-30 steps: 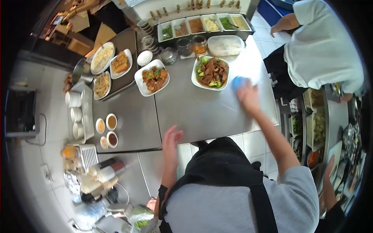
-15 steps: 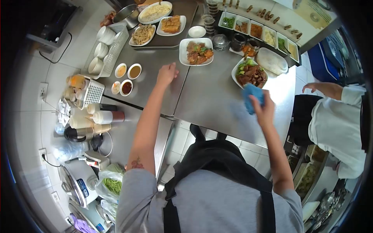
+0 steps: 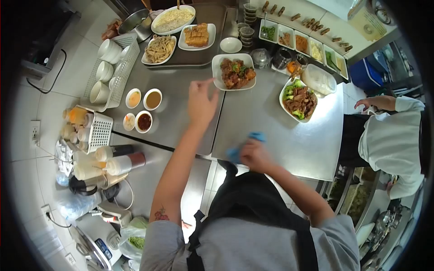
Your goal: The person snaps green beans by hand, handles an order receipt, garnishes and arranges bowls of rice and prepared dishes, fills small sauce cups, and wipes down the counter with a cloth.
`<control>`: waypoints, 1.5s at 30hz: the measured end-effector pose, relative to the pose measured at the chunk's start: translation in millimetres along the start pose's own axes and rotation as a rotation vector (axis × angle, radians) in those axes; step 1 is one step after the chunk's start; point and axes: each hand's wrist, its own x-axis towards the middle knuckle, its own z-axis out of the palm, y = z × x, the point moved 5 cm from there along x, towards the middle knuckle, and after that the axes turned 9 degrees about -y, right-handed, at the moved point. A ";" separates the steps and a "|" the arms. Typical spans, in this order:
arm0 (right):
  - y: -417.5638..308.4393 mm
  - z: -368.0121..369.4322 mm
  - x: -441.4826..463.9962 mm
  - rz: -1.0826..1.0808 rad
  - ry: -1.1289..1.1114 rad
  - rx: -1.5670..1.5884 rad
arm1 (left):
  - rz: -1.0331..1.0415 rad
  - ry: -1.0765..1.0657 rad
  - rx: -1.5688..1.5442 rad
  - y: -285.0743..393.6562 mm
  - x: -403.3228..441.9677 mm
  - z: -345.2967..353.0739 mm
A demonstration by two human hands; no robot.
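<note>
My right hand (image 3: 256, 154) grips a blue cloth (image 3: 234, 155) near the front edge of the steel table (image 3: 289, 144), slightly blurred. Bits of the cloth stick out on both sides of the fist. My left hand (image 3: 202, 103) is over the table with its fingers apart, the index finger stretched towards a square white plate (image 3: 219, 83) of braised meat (image 3: 236, 73). Whether that fingertip touches the rim, I cannot tell. To the right sits a white bowl (image 3: 302, 120) with sliced meat (image 3: 300, 102) and green leaves.
Several small sauce cups (image 3: 143, 122) stand on the left, by a basket of white bowls (image 3: 113, 74). Behind is a tray (image 3: 214, 40) with filled dishes. Condiment containers (image 3: 301, 43) line the back right. A person in a white shirt (image 3: 391, 140) stands at the right.
My right hand has swept the cloth from beside the meat bowl leftward and towards me. My left hand has shifted right, nearer the braised meat plate, its index finger now extended.
</note>
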 end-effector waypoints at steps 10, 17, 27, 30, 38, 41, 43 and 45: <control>69.2 -93.8 -119.3 0.819 0.406 0.076 | 0.517 0.055 0.093 39.3 33.7 9.6; 33.7 -108.7 -23.3 0.631 0.551 0.001 | 0.078 0.084 0.049 -7.5 114.1 -4.5; 112.7 -178.6 114.6 0.517 0.806 -0.296 | -0.129 -0.452 0.224 -47.2 102.6 51.7; 133.7 -173.4 127.5 0.457 0.682 -0.138 | -0.115 -0.440 0.201 -51.0 78.0 38.6; 123.8 -97.9 215.3 0.298 -0.091 0.859 | -0.035 -0.439 0.114 -25.2 68.3 26.2; 152.1 -93.3 196.3 0.376 -0.012 0.801 | -0.012 -0.330 0.122 -32.2 59.1 20.6; 160.7 -87.7 161.6 0.478 0.121 1.021 | -0.188 -0.351 0.090 -47.0 43.7 14.7; 157.6 -77.1 132.5 0.566 0.294 1.213 | -0.308 -0.374 -0.014 -58.7 26.0 12.7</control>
